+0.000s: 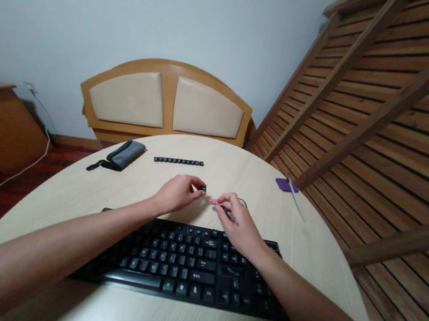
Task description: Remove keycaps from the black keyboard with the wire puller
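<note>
Above the far edge of a black keyboard, my left hand pinches a small black keycap between thumb and fingers. Close by on the right, my right hand is closed around a thin metal tool, whose exact kind I cannot make out. The hands are a short gap apart. My forearms hide the keyboard's left part and some of its right side. Farther back on the table, several black keycaps lie in one straight row.
A grey and black zip pouch lies at the left of the round table. On the right are a purple pad and a white stick-like item across it. A wooden slatted frame leans beyond the table's right edge.
</note>
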{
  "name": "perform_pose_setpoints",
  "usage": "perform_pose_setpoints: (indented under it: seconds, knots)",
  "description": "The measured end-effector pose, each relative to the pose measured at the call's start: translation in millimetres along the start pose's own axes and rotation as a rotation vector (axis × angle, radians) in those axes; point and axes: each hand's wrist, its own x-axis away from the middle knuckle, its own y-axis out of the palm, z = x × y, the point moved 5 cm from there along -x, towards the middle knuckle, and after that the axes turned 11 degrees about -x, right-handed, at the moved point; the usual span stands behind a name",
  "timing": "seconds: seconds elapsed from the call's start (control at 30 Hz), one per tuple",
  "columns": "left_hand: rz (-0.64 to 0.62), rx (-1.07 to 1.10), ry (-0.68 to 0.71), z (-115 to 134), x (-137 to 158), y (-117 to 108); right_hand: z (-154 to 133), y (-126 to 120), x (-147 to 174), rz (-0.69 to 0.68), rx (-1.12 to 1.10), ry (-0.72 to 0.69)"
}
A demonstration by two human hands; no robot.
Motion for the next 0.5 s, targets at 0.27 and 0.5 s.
perform_pose_setpoints:
  seconds: [0.27, 0.5]
  knots:
    - [0.121, -0.169, -0.006, -27, -70, 7, -2, -1, 2, -0.033, 0.068, -0.1]
    - [0.201, -0.316, 0.022, -33, -103, 15, -2, 0, 2, -0.064, 0.095, -0.127]
